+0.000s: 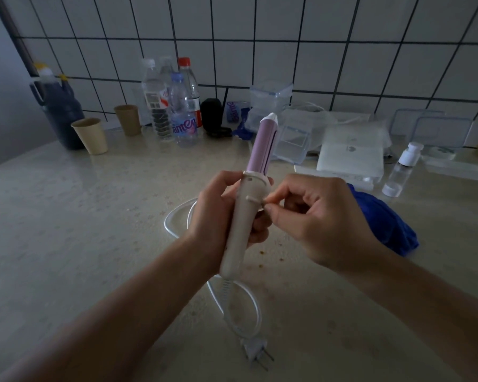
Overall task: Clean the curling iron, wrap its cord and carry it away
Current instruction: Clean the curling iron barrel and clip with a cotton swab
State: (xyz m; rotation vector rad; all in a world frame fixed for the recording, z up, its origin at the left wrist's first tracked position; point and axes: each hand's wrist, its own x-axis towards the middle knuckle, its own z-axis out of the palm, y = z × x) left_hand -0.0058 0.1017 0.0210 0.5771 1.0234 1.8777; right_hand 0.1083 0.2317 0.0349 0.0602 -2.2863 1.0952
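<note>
left hand (218,213) gripping cream-handled, pink-barrelled curling iron (249,205) | right hand (315,219) pinching at its switch | you're risking the loose white cord (246,312) snagging the bench (80,230), dragging the plug (255,352)

The slim plastic curling iron (244,216) has a cream-white handle, a pale lilac barrel and a white tip; its thin glossy cord (249,307) is white. The stone-look countertop (80,230) is beige, faintly mottled, with brown specks. The crumpled blue cloth (384,219) is vivid royal blue. The two tan paper cups (91,135) are plain. The glazed wall tiles (260,51) are white with dark grout lines
</note>
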